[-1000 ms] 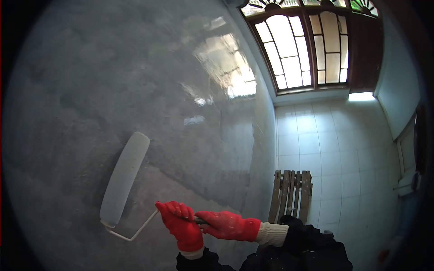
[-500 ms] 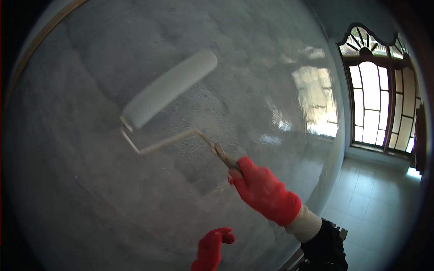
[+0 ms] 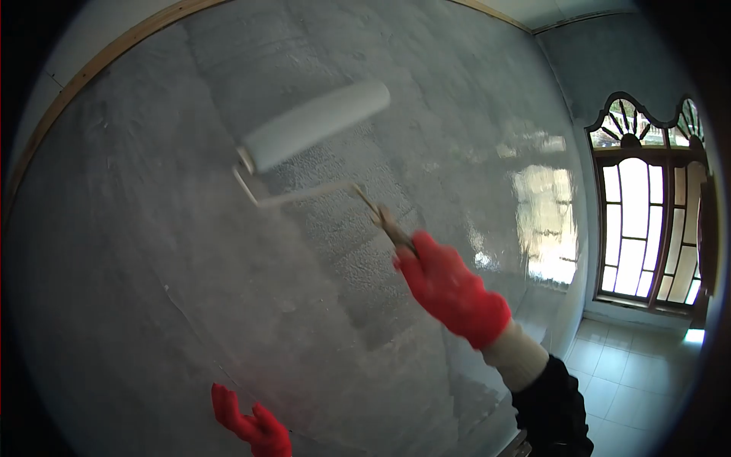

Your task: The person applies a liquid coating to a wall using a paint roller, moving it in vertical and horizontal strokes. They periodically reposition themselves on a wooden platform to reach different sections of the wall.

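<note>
My right hand (image 3: 449, 289), in a red glove, grips the handle of a paint roller (image 3: 316, 126). The roller's white sleeve lies against the grey wall (image 3: 152, 251), high up and left of the hand, with its wire frame bent below it. A wet, textured strip of fresh paint runs down the wall under the roller. My left hand (image 3: 255, 428), also in a red glove, hangs low at the bottom of the view with fingers spread, holding nothing.
A wooden trim (image 3: 91, 68) lines the top of the wall. An arched window (image 3: 643, 206) with a dark wooden frame stands at the right, its light reflected on the wet wall. White floor tiles (image 3: 632, 381) show at the lower right.
The roller has travelled up the wall from low to high. My left hand let go of the handle and dropped away to the lower left; the right hand alone holds it.
</note>
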The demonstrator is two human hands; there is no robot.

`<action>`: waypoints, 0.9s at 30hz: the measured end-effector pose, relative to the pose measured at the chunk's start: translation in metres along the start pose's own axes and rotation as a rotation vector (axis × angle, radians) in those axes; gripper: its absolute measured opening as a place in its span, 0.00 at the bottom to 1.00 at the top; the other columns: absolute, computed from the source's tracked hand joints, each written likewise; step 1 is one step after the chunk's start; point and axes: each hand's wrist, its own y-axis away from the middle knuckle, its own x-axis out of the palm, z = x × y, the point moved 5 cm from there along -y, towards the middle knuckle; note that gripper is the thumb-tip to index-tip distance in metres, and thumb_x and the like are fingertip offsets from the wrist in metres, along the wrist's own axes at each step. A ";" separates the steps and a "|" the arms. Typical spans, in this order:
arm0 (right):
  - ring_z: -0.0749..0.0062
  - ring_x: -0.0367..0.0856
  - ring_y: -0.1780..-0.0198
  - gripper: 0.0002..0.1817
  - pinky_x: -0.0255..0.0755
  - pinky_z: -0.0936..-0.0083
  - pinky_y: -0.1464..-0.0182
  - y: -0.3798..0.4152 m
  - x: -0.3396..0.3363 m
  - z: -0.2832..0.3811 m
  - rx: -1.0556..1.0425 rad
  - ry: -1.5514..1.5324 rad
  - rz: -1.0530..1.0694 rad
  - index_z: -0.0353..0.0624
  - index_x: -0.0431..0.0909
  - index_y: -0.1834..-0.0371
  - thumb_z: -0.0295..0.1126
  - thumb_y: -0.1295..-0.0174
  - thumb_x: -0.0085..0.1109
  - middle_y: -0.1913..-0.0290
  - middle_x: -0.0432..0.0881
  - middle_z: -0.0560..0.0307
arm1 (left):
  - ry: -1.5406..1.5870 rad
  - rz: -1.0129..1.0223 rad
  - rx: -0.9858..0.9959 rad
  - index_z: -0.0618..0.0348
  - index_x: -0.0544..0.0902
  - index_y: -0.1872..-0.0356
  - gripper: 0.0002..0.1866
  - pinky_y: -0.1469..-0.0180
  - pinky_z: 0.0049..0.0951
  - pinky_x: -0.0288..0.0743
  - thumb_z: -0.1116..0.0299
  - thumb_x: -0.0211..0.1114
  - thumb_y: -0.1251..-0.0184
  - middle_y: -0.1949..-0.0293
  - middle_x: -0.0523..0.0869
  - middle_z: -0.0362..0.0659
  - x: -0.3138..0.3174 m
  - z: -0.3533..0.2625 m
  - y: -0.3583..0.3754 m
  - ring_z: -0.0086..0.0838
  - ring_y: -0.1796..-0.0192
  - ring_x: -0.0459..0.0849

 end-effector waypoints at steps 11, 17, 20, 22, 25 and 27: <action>0.41 0.79 0.66 0.11 0.72 0.55 0.67 0.109 0.020 -0.052 0.366 -0.061 0.165 0.40 0.65 0.63 0.35 0.34 0.52 0.72 0.80 0.43 | -0.318 0.026 0.082 0.65 0.66 0.39 0.22 0.34 0.54 0.56 0.64 0.52 0.29 0.35 0.65 0.56 -0.007 0.025 0.002 0.58 0.30 0.58; 0.43 0.79 0.66 0.12 0.71 0.57 0.65 -0.041 0.001 0.008 0.020 -0.039 0.053 0.38 0.69 0.62 0.37 0.30 0.47 0.70 0.79 0.40 | -0.320 0.001 0.086 0.65 0.66 0.38 0.22 0.33 0.54 0.56 0.63 0.51 0.29 0.35 0.65 0.55 -0.003 0.033 0.004 0.57 0.30 0.58; 0.47 0.77 0.63 0.22 0.70 0.59 0.59 -0.129 0.001 0.046 0.176 0.023 0.111 0.37 0.74 0.63 0.48 0.31 0.43 0.65 0.78 0.38 | -0.338 -0.016 0.107 0.66 0.69 0.41 0.21 0.35 0.52 0.60 0.61 0.51 0.28 0.39 0.70 0.55 -0.011 0.020 -0.009 0.55 0.34 0.64; 0.53 0.77 0.68 0.27 0.71 0.62 0.62 -0.184 0.006 0.062 0.003 0.075 0.075 0.36 0.75 0.60 0.52 0.31 0.40 0.69 0.78 0.42 | -0.349 -0.021 0.112 0.66 0.73 0.44 0.21 0.38 0.51 0.64 0.59 0.52 0.28 0.44 0.75 0.56 -0.014 0.017 -0.012 0.54 0.38 0.70; 0.75 0.67 0.82 0.24 0.65 0.74 0.80 -0.242 0.011 0.089 -0.034 -0.070 0.142 0.39 0.69 0.68 0.52 0.32 0.44 0.80 0.68 0.60 | -0.297 0.008 0.081 0.66 0.70 0.41 0.22 0.35 0.57 0.59 0.61 0.54 0.29 0.40 0.71 0.57 -0.013 0.022 -0.009 0.59 0.34 0.64; 0.75 0.67 0.82 0.24 0.65 0.74 0.79 -0.264 0.013 0.097 -0.025 -0.086 0.153 0.39 0.69 0.71 0.52 0.32 0.44 0.80 0.68 0.60 | -0.288 0.001 0.079 0.66 0.71 0.42 0.21 0.36 0.56 0.60 0.62 0.55 0.29 0.40 0.71 0.57 -0.014 0.024 -0.010 0.58 0.34 0.65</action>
